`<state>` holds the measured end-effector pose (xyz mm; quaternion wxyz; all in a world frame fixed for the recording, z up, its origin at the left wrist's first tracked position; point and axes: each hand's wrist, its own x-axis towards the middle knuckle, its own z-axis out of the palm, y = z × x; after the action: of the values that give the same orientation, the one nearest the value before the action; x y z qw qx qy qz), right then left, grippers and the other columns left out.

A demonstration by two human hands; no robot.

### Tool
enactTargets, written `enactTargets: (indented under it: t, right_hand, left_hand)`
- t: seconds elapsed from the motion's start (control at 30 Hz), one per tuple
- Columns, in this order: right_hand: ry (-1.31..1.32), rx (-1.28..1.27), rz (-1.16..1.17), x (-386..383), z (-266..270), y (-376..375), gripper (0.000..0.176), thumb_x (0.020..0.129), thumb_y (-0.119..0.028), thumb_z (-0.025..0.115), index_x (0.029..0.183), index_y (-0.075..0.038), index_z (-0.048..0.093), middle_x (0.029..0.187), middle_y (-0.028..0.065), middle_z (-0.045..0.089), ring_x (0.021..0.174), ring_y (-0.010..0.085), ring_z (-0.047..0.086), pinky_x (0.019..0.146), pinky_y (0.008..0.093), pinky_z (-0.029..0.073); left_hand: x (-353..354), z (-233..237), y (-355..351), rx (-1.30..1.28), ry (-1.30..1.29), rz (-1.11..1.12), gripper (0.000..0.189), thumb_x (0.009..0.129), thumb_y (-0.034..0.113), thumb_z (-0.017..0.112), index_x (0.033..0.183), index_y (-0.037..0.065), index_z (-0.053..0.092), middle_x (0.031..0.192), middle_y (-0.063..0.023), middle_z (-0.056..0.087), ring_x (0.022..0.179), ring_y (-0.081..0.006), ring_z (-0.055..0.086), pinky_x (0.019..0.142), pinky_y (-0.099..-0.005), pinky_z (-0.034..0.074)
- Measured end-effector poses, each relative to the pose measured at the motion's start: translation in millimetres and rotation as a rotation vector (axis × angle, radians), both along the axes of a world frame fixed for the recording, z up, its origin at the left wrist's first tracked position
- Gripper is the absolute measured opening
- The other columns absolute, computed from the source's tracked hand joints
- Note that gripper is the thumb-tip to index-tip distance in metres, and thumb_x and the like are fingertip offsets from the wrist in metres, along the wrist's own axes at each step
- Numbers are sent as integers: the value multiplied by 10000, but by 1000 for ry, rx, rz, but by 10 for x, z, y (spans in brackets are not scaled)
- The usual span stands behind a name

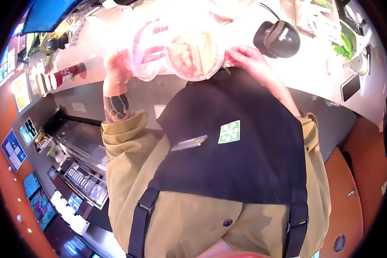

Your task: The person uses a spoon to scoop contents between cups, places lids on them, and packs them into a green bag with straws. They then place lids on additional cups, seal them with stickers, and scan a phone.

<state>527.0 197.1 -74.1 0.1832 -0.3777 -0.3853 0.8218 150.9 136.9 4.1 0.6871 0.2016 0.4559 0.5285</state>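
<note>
My left hand (118, 64), on a tattooed forearm, grips a clear plastic lid (144, 53) and holds it tilted just left of a clear plastic bowl (193, 53). The bowl holds pale and orange food and sits at the near edge of the bright white counter (305, 73). My right hand (251, 60) holds the bowl's right rim with its fingertips. Strong glare washes out the bowl's far side. My black apron and olive shirt fill the lower half of the view.
A black dome-shaped device (279, 38) sits right of the bowl. Trays with greens (344, 41) and a dark phone (350, 86) lie at the far right. A red patterned cup (66, 73) and stacked cups (41, 84) stand at the left. Steel equipment (84, 172) is lower left.
</note>
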Motion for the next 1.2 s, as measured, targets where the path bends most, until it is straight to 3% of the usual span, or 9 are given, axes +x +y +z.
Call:
enactTargets:
  t: [0.13,0.47,0.63,0.73,0.93,0.97,1.07,1.1,1.2]
  right_hand:
    - [-174,340,267,24,-25,-281,196,865,-77,682,1048,-8,669,1005,47,673,914,104,617,833,257,505]
    - [-466,286,525,-32,151,-433,132,802,13,693,934,12,682,826,77,697,762,131,664,725,261,523]
    - [-439,264,480,18,130,-577,76,865,1,623,938,16,633,839,47,648,782,103,611,756,258,494]
    - [-429,221,344,47,119,-657,62,884,-21,605,938,7,618,873,39,632,817,105,592,789,265,482]
    - [-386,156,134,47,63,-779,88,850,-45,666,922,-13,625,854,33,651,794,108,619,765,257,503]
    - [-393,168,130,24,89,-804,107,838,-45,683,921,-15,624,840,27,651,773,100,619,746,248,508]
    - [-322,110,14,-86,222,-908,143,804,-39,732,890,-17,620,800,11,645,733,66,616,692,220,517]
    - [-274,84,-8,-138,291,-938,142,806,-31,730,892,-14,618,811,10,644,738,67,616,692,219,518]
    - [-129,-4,-119,-280,394,-1049,143,825,11,699,943,2,617,882,32,648,834,78,628,742,230,531]
  left_hand:
    - [-263,-413,-217,-13,-56,353,575,791,318,592,1233,-37,494,1170,-185,574,1021,-300,592,918,-418,475]
    - [-251,-372,-650,-120,-162,658,559,750,368,697,1201,78,542,1165,-143,589,1062,-272,577,928,-382,460]
    - [231,-139,-725,-252,-169,603,555,729,394,750,1185,135,567,1163,-123,596,1082,-258,570,933,-364,452]
    - [460,35,-598,-193,-38,236,1081,702,587,684,1498,71,164,1545,-207,118,1292,-612,237,1013,-638,373]
    - [549,-424,-1111,148,-1024,302,1060,668,388,821,1500,179,198,1577,-64,77,1360,-531,196,1070,-617,316]
    - [697,-479,-1121,237,-1130,314,1208,663,506,796,1510,91,42,1564,-182,-4,1312,-618,169,1061,-662,282]
    - [966,-449,-1243,20,-1197,397,1195,666,526,790,1495,31,85,1553,-219,-9,1300,-598,240,1039,-650,330]
    - [1077,-330,-1255,-144,-907,522,1202,651,571,784,1466,-34,141,1543,-245,-19,1277,-580,308,995,-609,414]
    - [1297,-413,-1418,-163,-987,161,1323,532,699,777,1430,-82,198,1531,-267,48,1180,-592,424,946,-557,478]
